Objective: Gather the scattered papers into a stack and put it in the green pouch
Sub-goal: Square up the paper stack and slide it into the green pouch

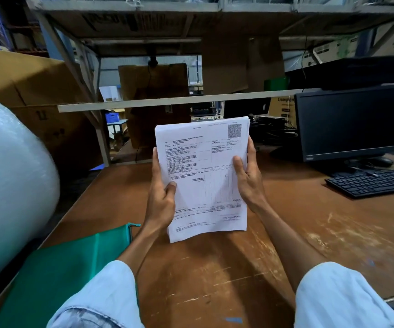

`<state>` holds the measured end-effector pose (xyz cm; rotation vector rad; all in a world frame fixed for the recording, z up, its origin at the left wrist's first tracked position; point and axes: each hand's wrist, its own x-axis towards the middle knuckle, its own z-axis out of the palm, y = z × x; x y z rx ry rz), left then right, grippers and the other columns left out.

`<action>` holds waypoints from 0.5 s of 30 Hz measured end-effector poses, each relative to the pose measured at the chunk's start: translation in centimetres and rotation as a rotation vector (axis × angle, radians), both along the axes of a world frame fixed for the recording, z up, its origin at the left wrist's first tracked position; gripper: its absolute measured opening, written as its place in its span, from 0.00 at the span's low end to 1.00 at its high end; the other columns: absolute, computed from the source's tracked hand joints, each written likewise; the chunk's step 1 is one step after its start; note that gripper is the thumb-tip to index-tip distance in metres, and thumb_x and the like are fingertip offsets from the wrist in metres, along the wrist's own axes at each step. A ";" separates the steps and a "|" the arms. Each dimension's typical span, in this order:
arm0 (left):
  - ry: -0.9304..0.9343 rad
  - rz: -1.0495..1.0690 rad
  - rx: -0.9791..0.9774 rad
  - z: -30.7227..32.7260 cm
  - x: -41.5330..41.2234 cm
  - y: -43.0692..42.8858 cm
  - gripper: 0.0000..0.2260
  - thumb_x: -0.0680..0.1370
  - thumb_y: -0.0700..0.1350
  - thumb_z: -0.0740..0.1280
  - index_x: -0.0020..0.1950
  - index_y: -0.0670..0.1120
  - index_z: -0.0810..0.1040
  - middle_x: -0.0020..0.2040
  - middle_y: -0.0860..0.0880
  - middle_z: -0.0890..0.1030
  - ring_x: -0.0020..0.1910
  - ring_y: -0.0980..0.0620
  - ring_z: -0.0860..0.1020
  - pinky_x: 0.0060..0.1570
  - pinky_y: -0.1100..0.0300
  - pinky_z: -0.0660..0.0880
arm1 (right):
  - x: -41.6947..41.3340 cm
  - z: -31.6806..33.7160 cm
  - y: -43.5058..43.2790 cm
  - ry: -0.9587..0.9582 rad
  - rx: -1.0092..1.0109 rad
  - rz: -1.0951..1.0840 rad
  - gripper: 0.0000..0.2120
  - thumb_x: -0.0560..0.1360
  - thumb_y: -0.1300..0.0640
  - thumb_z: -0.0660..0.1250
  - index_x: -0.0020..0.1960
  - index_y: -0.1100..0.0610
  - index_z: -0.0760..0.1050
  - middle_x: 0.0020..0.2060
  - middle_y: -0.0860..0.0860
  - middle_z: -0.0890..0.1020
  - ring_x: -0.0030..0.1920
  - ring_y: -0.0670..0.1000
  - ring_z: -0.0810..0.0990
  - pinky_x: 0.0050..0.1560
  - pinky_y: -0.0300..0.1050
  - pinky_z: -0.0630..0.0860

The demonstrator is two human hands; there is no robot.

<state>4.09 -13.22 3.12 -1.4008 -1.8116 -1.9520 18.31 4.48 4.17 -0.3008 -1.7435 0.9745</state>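
Both hands are up off the tabletop (pixel 214 268) holding the papers (pixel 203 176), already squared into one stack, printed side facing the camera. The stack is held upright-ish in the air, over the middle of the tabletop, not touching it. Top sheet looks like an invoice with a QR code in its far right corner; the small print is too blurry to read.

Left hand (pixel 161 197) has its grip clamped on the left edge of the stack, thumb on the front, fingers wrapped behind. Right hand (pixel 248 178) grips the right edge the same way, thumb pressed on the front near the table of figures, fingers out of sight behind. Both forearms come out of pale blue sleeves (pixel 101 297) at the near edge.

The green pouch (pixel 68 268) lies flat on the near left part of the tabletop, partly under the left sleeve, with a little teal zip pull sticking out at its far right corner. Can't tell if it's zipped or not. It sits well apart from the stack, below and to the left of it.

Other stuff: a big roll of bubble wrap (pixel 9 185) on the left, a dark monitor (pixel 348 121) on the far right with a black keyboard (pixel 375 182) just nearer than it, and a mouse (pixel 384 160) by the monitor's base. Cardboard boxes (pixel 27 79) and metal shelving at the back.
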 end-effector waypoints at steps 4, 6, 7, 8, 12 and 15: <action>0.040 -0.004 0.040 0.6 -0.4 0.4 0.33 0.85 0.44 0.59 0.78 0.68 0.43 0.77 0.61 0.64 0.71 0.59 0.71 0.67 0.59 0.71 | -0.5 0.1 0.0 0.032 0.063 -0.050 0.29 0.83 0.45 0.57 0.80 0.38 0.47 0.73 0.47 0.72 0.64 0.48 0.79 0.60 0.59 0.79; 0.069 0.029 0.046 0.9 -0.4 0.6 0.31 0.85 0.45 0.58 0.79 0.66 0.43 0.75 0.66 0.65 0.69 0.62 0.71 0.66 0.63 0.71 | -0.5 -0.2 -0.2 0.050 0.090 -0.082 0.30 0.83 0.45 0.56 0.80 0.39 0.47 0.73 0.44 0.70 0.66 0.48 0.77 0.60 0.60 0.79; 0.065 0.031 0.047 0.8 -0.4 0.6 0.31 0.85 0.46 0.58 0.79 0.66 0.43 0.75 0.65 0.65 0.69 0.62 0.72 0.66 0.61 0.72 | -0.5 -0.3 -0.2 0.054 0.106 -0.103 0.30 0.83 0.47 0.56 0.81 0.40 0.47 0.73 0.40 0.68 0.67 0.47 0.75 0.61 0.60 0.78; 0.045 0.016 0.048 0.6 -0.4 0.6 0.32 0.85 0.46 0.59 0.79 0.67 0.43 0.76 0.62 0.66 0.69 0.61 0.72 0.66 0.58 0.72 | -0.5 -0.5 -0.2 0.056 0.117 -0.122 0.30 0.84 0.49 0.57 0.81 0.42 0.47 0.72 0.35 0.66 0.68 0.45 0.74 0.62 0.60 0.77; 0.028 -0.007 0.000 -0.4 -0.3 0.4 0.33 0.84 0.41 0.61 0.82 0.54 0.45 0.72 0.71 0.67 0.68 0.68 0.71 0.65 0.65 0.72 | -0.2 -1.3 -0.2 0.072 0.121 -0.122 0.31 0.83 0.47 0.58 0.80 0.42 0.47 0.77 0.42 0.62 0.73 0.49 0.69 0.67 0.62 0.73; 0.074 0.007 -0.016 -1.1 0.2 0.0 0.32 0.84 0.37 0.59 0.82 0.50 0.43 0.66 0.83 0.62 0.65 0.76 0.68 0.60 0.77 0.67 | 0.2 -2.5 -0.7 0.036 0.117 -0.109 0.32 0.83 0.48 0.60 0.80 0.40 0.46 0.79 0.42 0.59 0.75 0.48 0.67 0.69 0.60 0.72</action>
